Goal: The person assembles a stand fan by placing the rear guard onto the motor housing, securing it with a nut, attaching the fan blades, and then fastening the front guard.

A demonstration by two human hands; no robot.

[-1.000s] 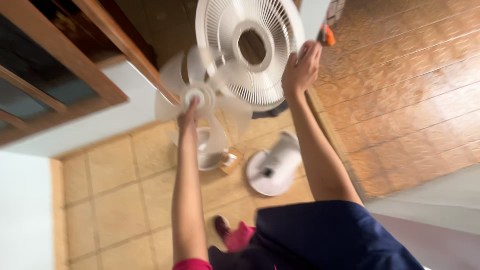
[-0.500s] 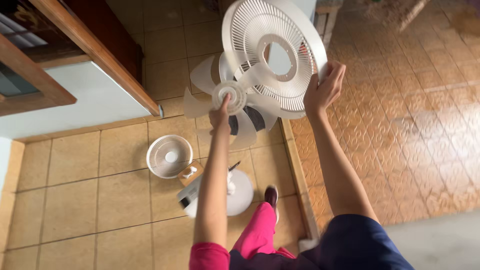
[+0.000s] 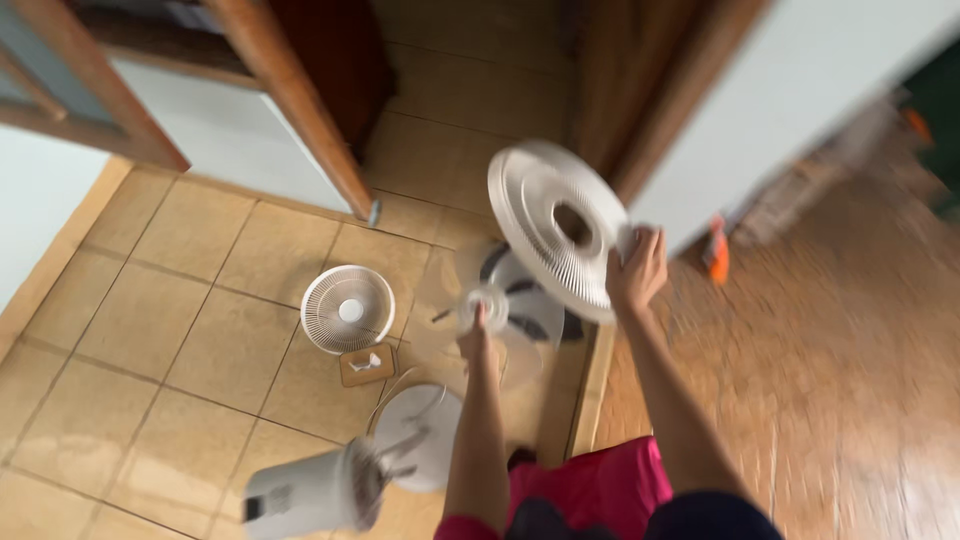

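On the tiled floor (image 3: pixel 150 330) at the left lies a white round fan grille (image 3: pixel 348 309), flat and face up, with a small tan box (image 3: pixel 366 364) just beside its lower edge; nearer the person, the white fan body (image 3: pixel 315 492) lies tipped over next to its round base (image 3: pixel 425 436). None of these is touched — both hands are raised above them, further right. The left hand (image 3: pixel 477 335) is closed on the hub of the pale fan blade (image 3: pixel 490 305), whose vanes are too blurred to count. The right hand (image 3: pixel 638 272) is clamped on the lower right rim of a second white grille (image 3: pixel 555 228), the one with the open hole in its middle, held tilted on edge so its face turns down and left toward the blade. The blade sits just below and left of that grille, the two overlapping in view — whether they touch cannot be told. Beyond the right hand, an orange object (image 3: pixel 717 252) rests by the white wall (image 3: pixel 780 110), blurred.
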